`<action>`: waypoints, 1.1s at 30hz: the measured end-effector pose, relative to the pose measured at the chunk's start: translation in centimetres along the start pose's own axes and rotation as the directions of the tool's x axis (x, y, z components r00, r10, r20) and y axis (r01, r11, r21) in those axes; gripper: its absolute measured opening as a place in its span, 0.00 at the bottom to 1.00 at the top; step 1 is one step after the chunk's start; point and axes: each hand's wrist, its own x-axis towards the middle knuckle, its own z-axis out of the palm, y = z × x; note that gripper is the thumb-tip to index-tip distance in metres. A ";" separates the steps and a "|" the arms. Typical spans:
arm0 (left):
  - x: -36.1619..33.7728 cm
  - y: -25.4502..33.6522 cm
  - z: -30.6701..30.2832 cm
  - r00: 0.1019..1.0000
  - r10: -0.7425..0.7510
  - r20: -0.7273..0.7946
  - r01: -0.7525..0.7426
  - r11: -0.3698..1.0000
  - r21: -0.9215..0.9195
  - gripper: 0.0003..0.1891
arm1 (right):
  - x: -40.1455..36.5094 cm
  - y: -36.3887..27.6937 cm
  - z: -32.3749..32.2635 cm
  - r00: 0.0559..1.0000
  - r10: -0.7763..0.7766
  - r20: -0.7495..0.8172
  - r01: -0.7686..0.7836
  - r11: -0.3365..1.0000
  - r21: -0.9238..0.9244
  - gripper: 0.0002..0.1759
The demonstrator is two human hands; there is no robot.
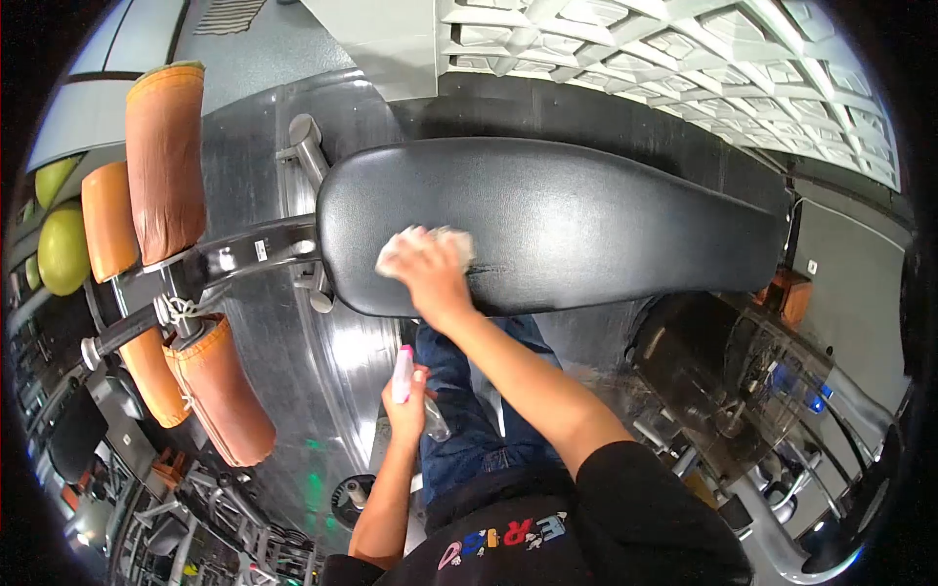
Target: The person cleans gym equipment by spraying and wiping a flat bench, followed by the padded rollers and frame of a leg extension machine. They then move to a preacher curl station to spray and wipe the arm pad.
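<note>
Across the middle lies a long black padded bench, with a small crease in its surface near the front edge. My right hand presses a crumpled white cloth on the bench's left part, slightly blurred. Lower down, in front of my jeans, my left hand is wrapped round a spray bottle with a pink and white top. The bottle's clear lower part shows beside my fingers.
Orange and brown padded rollers stand on a metal frame at the left, joined to the bench. A dark machine with a transparent cover is at the right. Green balls sit at the far left.
</note>
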 end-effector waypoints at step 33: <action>2.2 2.3 -3.7 0.981 0.016 0.192 -0.052 0.982 0.181 0.15 | -18.7 23.8 -19.1 0.840 0.398 -0.368 -0.534 0.724 -0.437 0.25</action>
